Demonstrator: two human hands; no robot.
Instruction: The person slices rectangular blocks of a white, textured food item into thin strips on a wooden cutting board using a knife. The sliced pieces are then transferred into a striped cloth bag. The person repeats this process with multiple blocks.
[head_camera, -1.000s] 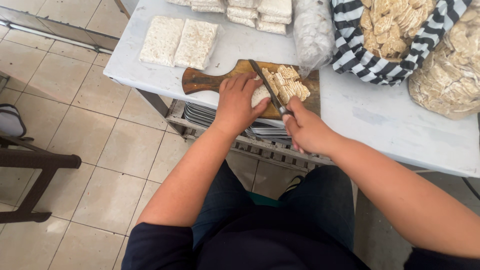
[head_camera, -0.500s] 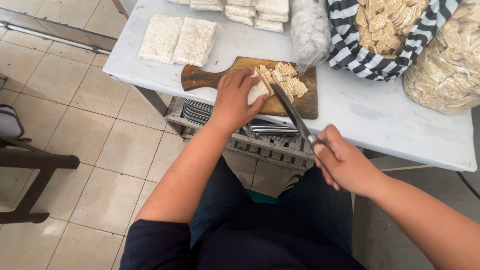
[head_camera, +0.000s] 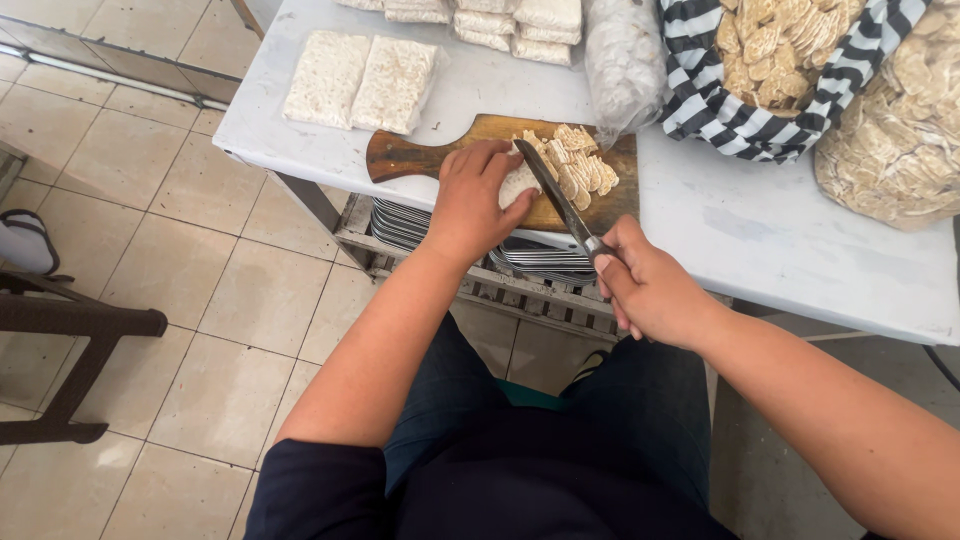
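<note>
A wooden cutting board (head_camera: 420, 155) lies on the white table (head_camera: 760, 250). My left hand (head_camera: 470, 205) presses a pale block of tempeh (head_camera: 518, 183) down on the board. A long knife (head_camera: 555, 200) is gripped in my right hand (head_camera: 645, 285), which sits just off the table's near edge. The blade rests against the right end of the block. Several thin cut slices (head_camera: 580, 165) lie fanned out on the board to the right of the blade.
Two wrapped tempeh blocks (head_camera: 360, 82) lie at the table's left; more are stacked (head_camera: 500, 15) at the back. A clear plastic bag (head_camera: 625, 60), a striped cloth full of chips (head_camera: 770, 60) and a bag of chips (head_camera: 895, 135) sit right. Metal trays (head_camera: 400, 225) under the table, dark bench (head_camera: 70, 330) left.
My right hand pulled the knife back toward me off the table edge, then moved forward slightly. My left hand stayed on the block.
</note>
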